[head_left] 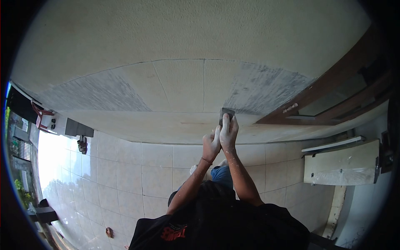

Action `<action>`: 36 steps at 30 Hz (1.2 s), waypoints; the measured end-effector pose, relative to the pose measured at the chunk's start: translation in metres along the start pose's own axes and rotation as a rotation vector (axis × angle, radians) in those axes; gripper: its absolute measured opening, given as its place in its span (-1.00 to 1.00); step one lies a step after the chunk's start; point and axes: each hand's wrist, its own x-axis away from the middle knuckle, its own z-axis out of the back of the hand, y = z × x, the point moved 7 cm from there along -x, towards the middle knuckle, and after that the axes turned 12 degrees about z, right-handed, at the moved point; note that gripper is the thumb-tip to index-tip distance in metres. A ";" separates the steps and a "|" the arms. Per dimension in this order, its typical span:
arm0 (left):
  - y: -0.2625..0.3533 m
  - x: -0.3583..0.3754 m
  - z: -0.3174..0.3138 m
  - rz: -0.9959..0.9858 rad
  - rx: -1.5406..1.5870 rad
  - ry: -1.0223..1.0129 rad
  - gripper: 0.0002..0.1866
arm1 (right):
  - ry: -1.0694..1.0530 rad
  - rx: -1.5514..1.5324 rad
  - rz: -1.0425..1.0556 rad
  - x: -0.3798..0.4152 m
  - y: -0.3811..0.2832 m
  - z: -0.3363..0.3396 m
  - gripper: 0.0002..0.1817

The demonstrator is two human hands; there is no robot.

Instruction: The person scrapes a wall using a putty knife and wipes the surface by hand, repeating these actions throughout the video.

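Observation:
My right hand (228,133), dusted white, is closed round a small dark grey piece of sandpaper (227,111), with the thumb flat on its face. The sandpaper overlaps the lower corner of a grey, streaked patch (262,87) on the cream wall (183,85). Close against the right hand is my left hand (211,144), also dusty, its fingers drawn together. Its fingertips are partly hidden behind the right hand, and I cannot tell what they hold. A thin bracelet (206,161) circles the left wrist.
Another grey streaked patch (100,91) lies on the wall further left. A brown wooden door (308,100) with a handle stands at right. Below it is a pale panel (333,160) with plastic wrap. Shoes (82,146) and a sandal (109,232) rest on the tiled floor (158,177).

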 end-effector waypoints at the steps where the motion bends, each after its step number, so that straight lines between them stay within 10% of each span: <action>1: 0.008 0.001 0.000 -0.002 0.002 -0.023 -0.42 | 0.007 -0.067 -0.074 0.000 -0.009 -0.004 -0.67; 6: -0.024 -0.012 -0.001 -0.008 -0.028 0.050 -0.42 | -0.024 0.153 0.247 -0.003 0.036 0.009 -0.63; 9: 0.024 0.004 0.002 -0.020 -0.011 -0.011 -0.41 | 0.017 -0.053 -0.015 -0.006 -0.004 -0.002 -0.65; 14: -0.019 -0.012 -0.001 -0.176 -0.024 0.086 -0.30 | -0.036 0.147 0.228 -0.002 0.026 0.005 -0.66; 21: 0.019 0.000 -0.002 -0.139 0.009 0.033 -0.29 | -0.044 -0.037 -0.032 -0.009 -0.007 -0.004 -0.64; 26: -0.020 -0.009 -0.003 -0.145 0.010 0.097 -0.31 | -0.012 0.143 0.284 -0.005 0.042 0.008 -0.63; 30: 0.019 0.003 -0.003 -0.081 0.032 -0.007 -0.33 | -0.032 -0.045 -0.026 -0.009 0.008 0.001 -0.68; 36: -0.024 -0.010 -0.003 -0.235 -0.033 0.176 -0.32 | -0.039 0.033 0.125 -0.006 0.043 0.008 -0.68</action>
